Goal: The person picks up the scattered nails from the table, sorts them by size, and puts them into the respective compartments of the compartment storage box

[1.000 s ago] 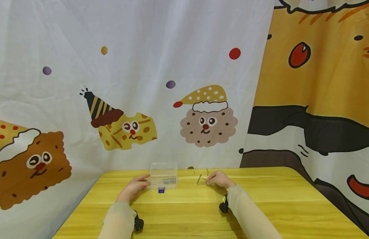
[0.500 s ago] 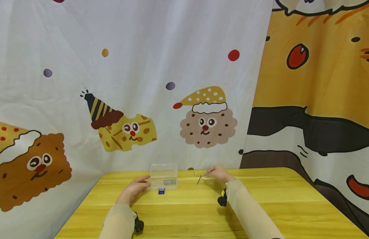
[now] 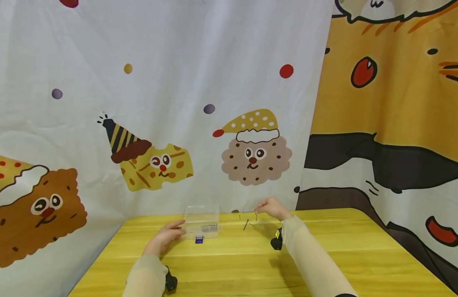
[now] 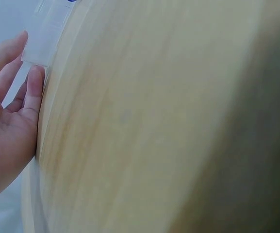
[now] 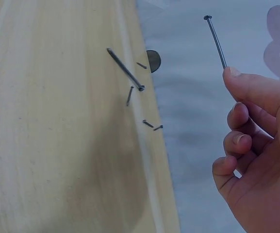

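Note:
My left hand (image 3: 165, 238) reaches the left side of a clear plastic box (image 3: 201, 218) at the table's back, its lid raised. Extended fingers lie at the box's corner in the left wrist view, with the thumb apart from the other fingers. Something grey (image 3: 210, 228) lies inside the box, and a blue latch (image 3: 199, 239) is at its front. My right hand (image 5: 261, 131) pinches a long metal nail (image 5: 216, 41) between thumb and index finger, head outward, above the table. Below the hand lie a thick long nail (image 5: 125, 69) and several short nails (image 5: 129, 96).
The yellow wood-grain table (image 3: 221, 268) ends at a hanging white cloth (image 3: 169, 82) printed with cartoon figures. The loose nails lie near the table's back edge, right of the box.
My right hand has risen from low over the table, bringing the pinched nail up and back. The left hand stays at the box. The head view has shifted slightly.

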`<move>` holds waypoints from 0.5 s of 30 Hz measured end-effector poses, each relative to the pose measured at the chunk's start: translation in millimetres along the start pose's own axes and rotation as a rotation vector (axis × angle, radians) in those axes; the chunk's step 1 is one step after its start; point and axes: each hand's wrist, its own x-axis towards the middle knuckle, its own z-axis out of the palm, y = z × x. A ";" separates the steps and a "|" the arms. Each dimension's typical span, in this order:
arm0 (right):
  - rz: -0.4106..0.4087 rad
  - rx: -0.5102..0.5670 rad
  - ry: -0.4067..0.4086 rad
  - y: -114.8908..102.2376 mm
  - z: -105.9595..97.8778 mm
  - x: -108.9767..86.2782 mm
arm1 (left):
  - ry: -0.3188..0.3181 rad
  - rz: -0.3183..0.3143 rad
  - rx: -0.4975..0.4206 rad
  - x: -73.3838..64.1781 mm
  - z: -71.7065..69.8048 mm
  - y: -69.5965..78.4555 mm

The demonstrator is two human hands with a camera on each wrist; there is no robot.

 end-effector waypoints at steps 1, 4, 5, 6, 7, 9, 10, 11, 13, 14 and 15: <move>0.000 -0.006 0.002 -1.2 -0.8 -0.3 | 0.002 0.001 0.004 0.2 0.2 -0.3; 0.017 -0.016 0.012 -5.4 -2.5 -0.4 | 0.009 0.004 0.000 -1.6 1.7 1.2; 0.024 -0.021 0.016 -6.7 -2.9 -0.2 | 0.012 0.007 -0.002 -2.1 2.4 1.6; 0.029 -0.027 0.020 -7.5 -3.1 0.8 | 0.018 0.007 -0.008 -2.4 3.0 1.9; 0.037 -0.032 0.023 -8.3 -3.1 1.7 | 0.020 0.010 -0.011 -2.3 3.5 1.9; 0.046 -0.028 0.028 -10.2 -2.8 3.9 | 0.019 0.014 -0.017 -0.9 3.7 0.6; 0.046 -0.024 0.027 -10.8 -2.4 5.0 | 0.020 0.014 -0.017 0.2 3.5 -0.4; 0.043 -0.020 0.024 -11.8 -1.7 5.8 | 0.023 0.012 -0.017 1.4 3.2 -1.4; 0.023 -0.016 0.013 -13.9 0.3 7.0 | 0.021 0.007 -0.011 3.6 2.0 -3.1; 0.017 -0.012 0.008 -15.1 1.3 7.4 | 0.021 0.004 -0.007 4.3 1.5 -3.3; 0.009 -0.011 0.002 -16.1 2.4 7.7 | 0.023 0.002 -0.004 4.8 1.1 -3.1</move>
